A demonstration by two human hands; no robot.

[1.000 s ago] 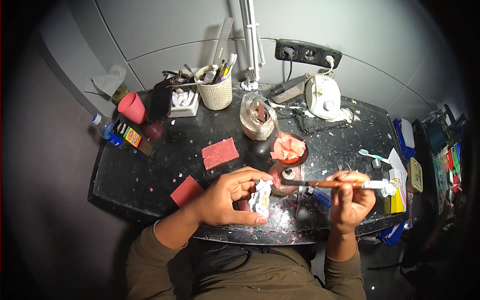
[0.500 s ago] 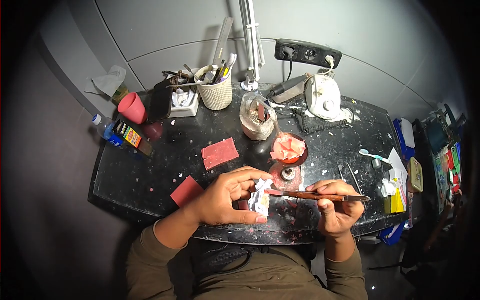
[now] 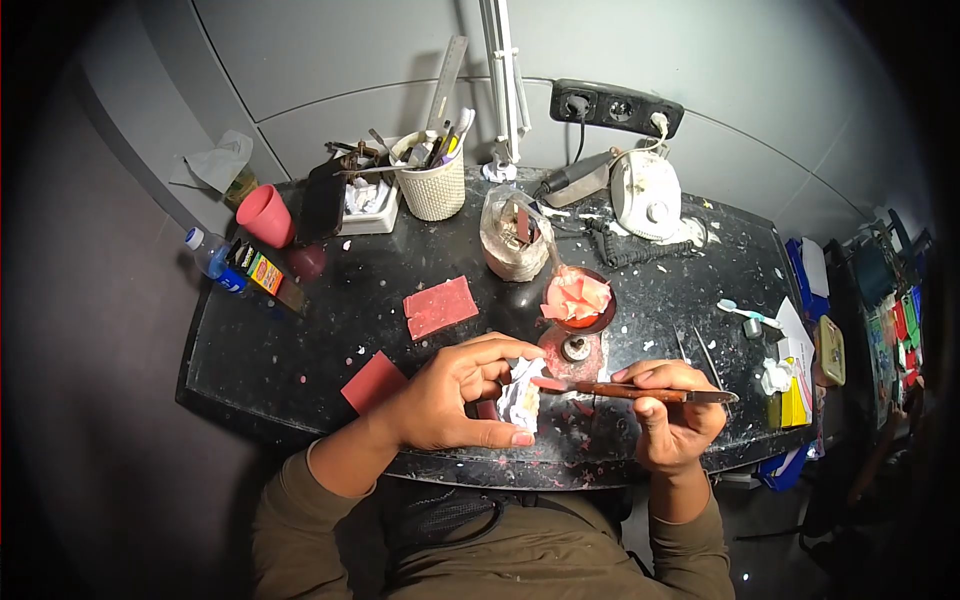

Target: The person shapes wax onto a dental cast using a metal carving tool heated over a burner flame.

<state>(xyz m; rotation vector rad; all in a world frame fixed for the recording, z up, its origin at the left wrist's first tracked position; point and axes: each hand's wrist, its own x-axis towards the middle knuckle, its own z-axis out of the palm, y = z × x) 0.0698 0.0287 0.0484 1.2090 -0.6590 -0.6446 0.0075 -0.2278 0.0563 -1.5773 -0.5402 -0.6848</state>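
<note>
My left hand [image 3: 462,390] pinches a crumpled white tissue [image 3: 520,395] between thumb and fingers; it has a yellowish patch on it. In my right hand [image 3: 675,405], a wax knife [image 3: 640,391] with a brown wooden handle lies level between thumb and fingers. The knife's pink-coated tip overlaps the tissue's right edge in this view. Just beyond my hands stands a small burner [image 3: 576,347] on a pink-stained base. Above it is a dark pan [image 3: 607,322] of pink wax pieces [image 3: 578,295].
Two pink wax sheets, one flat [image 3: 440,307] and one near my left forearm [image 3: 373,382], lie on the black table [image 3: 250,350]. Behind are a bag-lined container [image 3: 515,250], a tool cup [image 3: 435,185] and a white control box [image 3: 645,195]. Thin metal tools [image 3: 712,358] lie at right.
The knife has shifted very slightly, its tip still at the tissue. My left hand keeps its hold on the tissue, and the table items stay in place.
</note>
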